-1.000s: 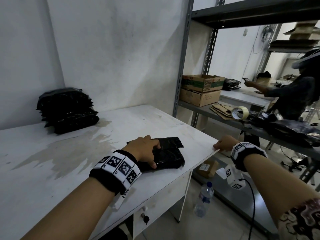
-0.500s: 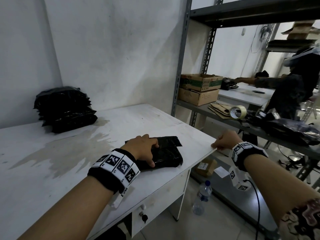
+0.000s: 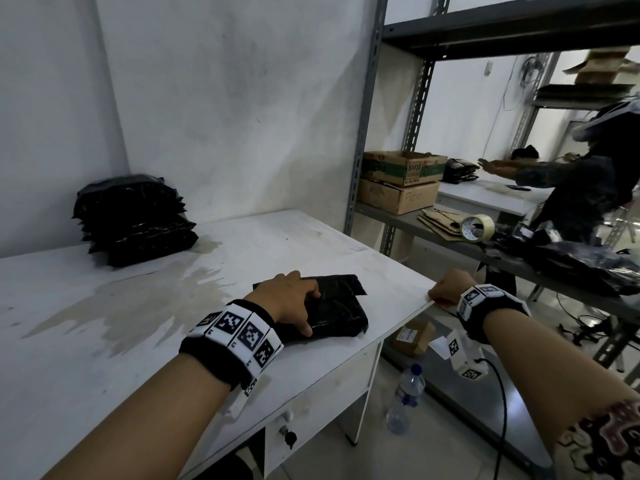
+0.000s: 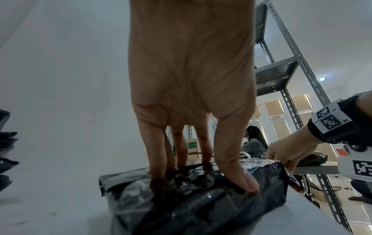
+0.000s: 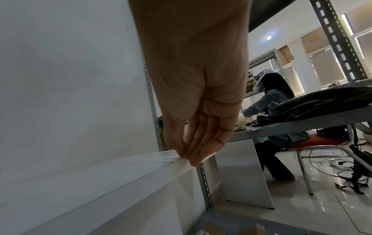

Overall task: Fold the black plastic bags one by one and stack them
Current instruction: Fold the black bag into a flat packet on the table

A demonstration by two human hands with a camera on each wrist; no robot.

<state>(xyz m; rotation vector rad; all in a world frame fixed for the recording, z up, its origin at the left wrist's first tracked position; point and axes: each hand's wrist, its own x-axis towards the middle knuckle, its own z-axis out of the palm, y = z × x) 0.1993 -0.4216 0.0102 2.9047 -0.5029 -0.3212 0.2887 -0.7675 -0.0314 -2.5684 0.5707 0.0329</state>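
- Black plastic bag (image 3: 332,311), folded into a thick packet, is seen lying flat on the white worktop (image 3: 104,341) near its right edge, towards the front.
- The bag is pressed down by the left hand (image 3: 291,299); in the left wrist view the fingers (image 4: 159,152) are seen slightly apart and nearly straight, their tips sunk into the crinkled plastic, with the thumb (image 4: 235,167) pushed into the near right part of the packet.
- The right hand (image 3: 446,289) is placed on the right edge of the worktop, apart from the bag.
- In the right wrist view its fingers (image 5: 201,139) are held together and bent over the thin white edge, with the tips against the edge itself; nothing else is held by them.
- A pile of folded black bags (image 3: 133,220) is stacked at the back left corner of the worktop, against the wall and well apart from the bag under the hand.
- A dull stain (image 3: 138,306) is spread across the worktop between the pile and the left hand.
- A metal shelf (image 3: 450,233) stands just beside the right edge of the worktop; two cardboard boxes (image 3: 401,181), one on the other, a roll of tape (image 3: 476,228) and loose black plastic (image 3: 581,265) are seen on it.
- A water bottle (image 3: 405,400) stands on the floor below the right edge.
- Another person (image 3: 588,181) is seen at a further table behind the shelf.
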